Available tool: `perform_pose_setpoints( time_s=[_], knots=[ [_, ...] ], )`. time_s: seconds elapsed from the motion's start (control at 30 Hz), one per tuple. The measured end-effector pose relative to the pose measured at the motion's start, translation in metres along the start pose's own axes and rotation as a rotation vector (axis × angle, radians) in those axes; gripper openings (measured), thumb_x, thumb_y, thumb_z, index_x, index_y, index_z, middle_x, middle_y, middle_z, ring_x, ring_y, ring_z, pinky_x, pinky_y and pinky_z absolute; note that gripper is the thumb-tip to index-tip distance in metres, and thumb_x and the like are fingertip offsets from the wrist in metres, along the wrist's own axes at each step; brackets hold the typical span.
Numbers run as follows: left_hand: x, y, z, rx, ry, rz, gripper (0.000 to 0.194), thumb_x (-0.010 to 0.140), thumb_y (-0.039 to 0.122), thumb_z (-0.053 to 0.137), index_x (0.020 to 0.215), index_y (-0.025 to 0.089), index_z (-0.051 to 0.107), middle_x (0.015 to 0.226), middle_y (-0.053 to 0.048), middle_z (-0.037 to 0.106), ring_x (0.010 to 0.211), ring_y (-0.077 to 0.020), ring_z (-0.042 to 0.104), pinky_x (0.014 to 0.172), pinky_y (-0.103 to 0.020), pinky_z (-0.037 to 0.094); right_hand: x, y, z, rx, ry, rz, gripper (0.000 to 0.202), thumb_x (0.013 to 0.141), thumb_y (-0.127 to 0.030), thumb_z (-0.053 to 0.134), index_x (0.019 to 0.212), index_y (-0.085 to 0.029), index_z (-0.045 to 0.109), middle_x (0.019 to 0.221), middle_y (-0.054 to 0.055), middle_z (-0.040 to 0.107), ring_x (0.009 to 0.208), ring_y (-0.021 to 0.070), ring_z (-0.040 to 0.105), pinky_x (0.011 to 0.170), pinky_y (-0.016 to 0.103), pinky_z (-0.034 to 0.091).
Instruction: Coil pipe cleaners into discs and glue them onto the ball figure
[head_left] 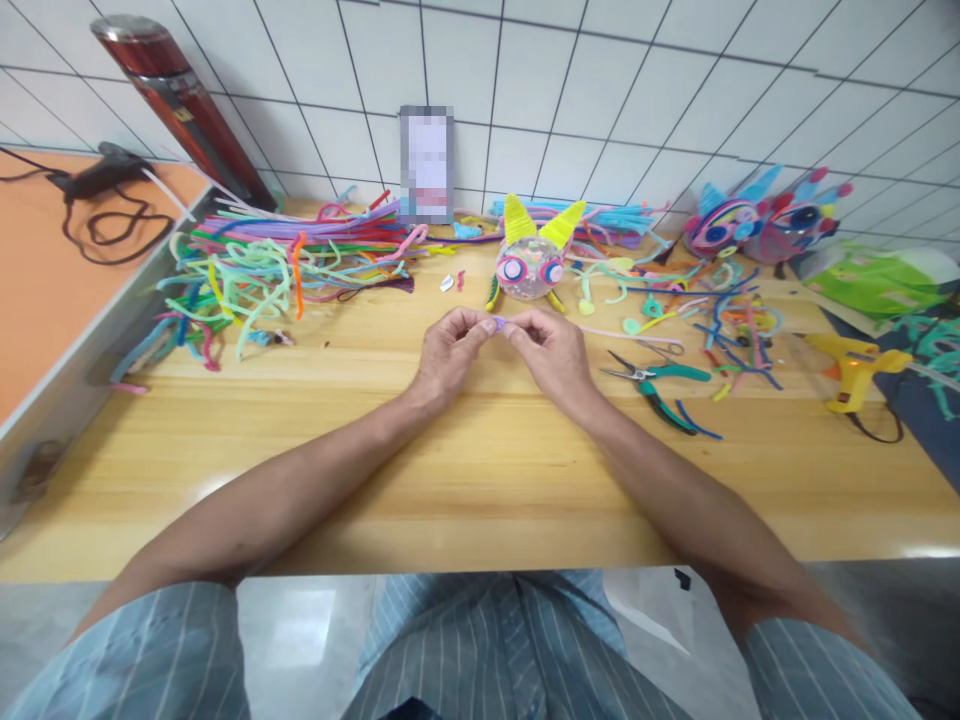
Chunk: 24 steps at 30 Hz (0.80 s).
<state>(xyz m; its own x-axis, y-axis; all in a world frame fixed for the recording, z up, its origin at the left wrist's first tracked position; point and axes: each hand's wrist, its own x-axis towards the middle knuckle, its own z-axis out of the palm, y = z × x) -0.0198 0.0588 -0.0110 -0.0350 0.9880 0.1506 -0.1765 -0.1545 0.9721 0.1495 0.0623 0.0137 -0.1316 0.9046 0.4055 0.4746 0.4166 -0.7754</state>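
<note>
My left hand (452, 350) and my right hand (550, 350) meet fingertip to fingertip over the middle of the wooden table. Both pinch a small purple piece (500, 323), mostly covered by the fingers; it looks like pipe cleaner. A pale pink pipe cleaner (630, 336) stretches rightward from beside my right hand; whether it joins the purple piece I cannot tell. Just behind my hands stands a clear round figure (529, 268) with yellow ears and pink-and-blue eyes.
Pipe cleaners (247, 260) lie heaped at the left. A phone (427, 165) leans on the tiled wall, near a red flask (180, 105). Green-handled pliers (652, 378), a yellow glue gun (853, 370) and two more figures (787, 228) are at the right.
</note>
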Motion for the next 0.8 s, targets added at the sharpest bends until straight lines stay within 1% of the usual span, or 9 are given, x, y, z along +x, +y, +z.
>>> perform_pose_setpoints(
  time_s=[0.17, 0.23, 0.3, 0.37, 0.47, 0.57, 0.63, 0.73, 0.8],
  knots=[
    [-0.008, -0.002, 0.008, -0.124, 0.013, -0.069, 0.042, 0.076, 0.055, 0.091, 0.080, 0.018, 0.070, 0.063, 0.004, 0.055, 0.054, -0.0085, 0.038, 0.054, -0.025, 0.032, -0.003, 0.000, 0.006, 0.077, 0.015, 0.067, 0.017, 0.090, -0.030, 0.067, 0.076, -0.021, 0.072, 0.075, 0.000, 0.065, 0.069, 0.0143, 0.054, 0.067, 0.030, 0.042],
    [-0.010, -0.002, 0.010, -0.137, 0.010, -0.091, 0.042, 0.075, 0.055, 0.091, 0.080, 0.018, 0.070, 0.063, 0.004, 0.056, 0.054, -0.0083, 0.039, 0.054, -0.024, 0.032, -0.003, -0.001, 0.005, 0.083, 0.005, 0.096, 0.017, 0.089, -0.030, 0.066, 0.074, -0.021, 0.069, 0.074, -0.001, 0.064, 0.067, 0.0140, 0.053, 0.066, 0.029, 0.042],
    [-0.009, -0.001, 0.010, -0.118, -0.020, -0.099, 0.040, 0.077, 0.053, 0.089, 0.080, 0.018, 0.071, 0.065, 0.004, 0.058, 0.056, -0.0087, 0.041, 0.055, -0.024, 0.034, -0.001, -0.002, 0.003, 0.072, 0.007, 0.097, 0.018, 0.087, -0.028, 0.066, 0.070, -0.021, 0.065, 0.071, -0.001, 0.062, 0.066, 0.0138, 0.052, 0.065, 0.029, 0.041],
    [-0.006, 0.001, 0.007, -0.067, -0.068, -0.077, 0.038, 0.079, 0.054, 0.087, 0.083, 0.019, 0.072, 0.068, 0.003, 0.061, 0.060, -0.0100, 0.045, 0.059, -0.025, 0.038, 0.000, -0.002, 0.000, 0.024, 0.015, 0.052, 0.016, 0.084, -0.024, 0.066, 0.068, -0.021, 0.063, 0.070, -0.001, 0.060, 0.066, 0.0139, 0.051, 0.064, 0.029, 0.039],
    [0.001, 0.003, 0.001, 0.035, -0.125, -0.019, 0.040, 0.077, 0.056, 0.087, 0.085, 0.018, 0.075, 0.076, 0.000, 0.067, 0.067, -0.0120, 0.051, 0.066, -0.026, 0.043, 0.002, -0.003, -0.004, -0.108, 0.022, -0.063, 0.013, 0.080, -0.018, 0.064, 0.067, -0.021, 0.062, 0.070, -0.001, 0.058, 0.067, 0.0145, 0.051, 0.067, 0.031, 0.038],
    [0.006, 0.005, -0.004, 0.115, -0.151, 0.016, 0.043, 0.075, 0.057, 0.089, 0.082, 0.017, 0.074, 0.076, 0.000, 0.067, 0.069, -0.0132, 0.052, 0.069, -0.027, 0.043, 0.003, -0.003, -0.007, -0.168, -0.005, -0.123, 0.013, 0.081, -0.016, 0.063, 0.069, -0.020, 0.065, 0.071, 0.000, 0.060, 0.069, 0.0151, 0.052, 0.070, 0.032, 0.039],
    [0.006, 0.006, -0.004, 0.118, -0.136, 0.022, 0.043, 0.076, 0.058, 0.087, 0.080, 0.017, 0.073, 0.072, 0.001, 0.065, 0.067, -0.0128, 0.050, 0.067, -0.027, 0.042, 0.004, -0.003, -0.008, -0.118, -0.022, -0.102, 0.012, 0.085, -0.020, 0.064, 0.074, -0.020, 0.069, 0.075, 0.001, 0.064, 0.071, 0.0155, 0.055, 0.070, 0.031, 0.040],
    [0.003, 0.005, -0.001, 0.056, -0.072, 0.002, 0.042, 0.077, 0.056, 0.087, 0.078, 0.018, 0.071, 0.065, 0.003, 0.058, 0.061, -0.0111, 0.043, 0.062, -0.027, 0.039, 0.004, -0.001, -0.007, 0.008, -0.023, 0.003, 0.015, 0.089, -0.029, 0.065, 0.081, -0.020, 0.074, 0.079, 0.001, 0.069, 0.072, 0.0156, 0.057, 0.070, 0.030, 0.042],
    [0.001, 0.003, 0.001, 0.011, -0.029, -0.022, 0.041, 0.077, 0.055, 0.087, 0.078, 0.018, 0.070, 0.062, 0.005, 0.053, 0.058, -0.0104, 0.039, 0.059, -0.027, 0.036, 0.003, 0.000, -0.004, 0.062, -0.019, 0.070, 0.018, 0.090, -0.032, 0.065, 0.080, -0.020, 0.074, 0.077, 0.000, 0.069, 0.071, 0.0152, 0.057, 0.068, 0.030, 0.043]
  ],
)
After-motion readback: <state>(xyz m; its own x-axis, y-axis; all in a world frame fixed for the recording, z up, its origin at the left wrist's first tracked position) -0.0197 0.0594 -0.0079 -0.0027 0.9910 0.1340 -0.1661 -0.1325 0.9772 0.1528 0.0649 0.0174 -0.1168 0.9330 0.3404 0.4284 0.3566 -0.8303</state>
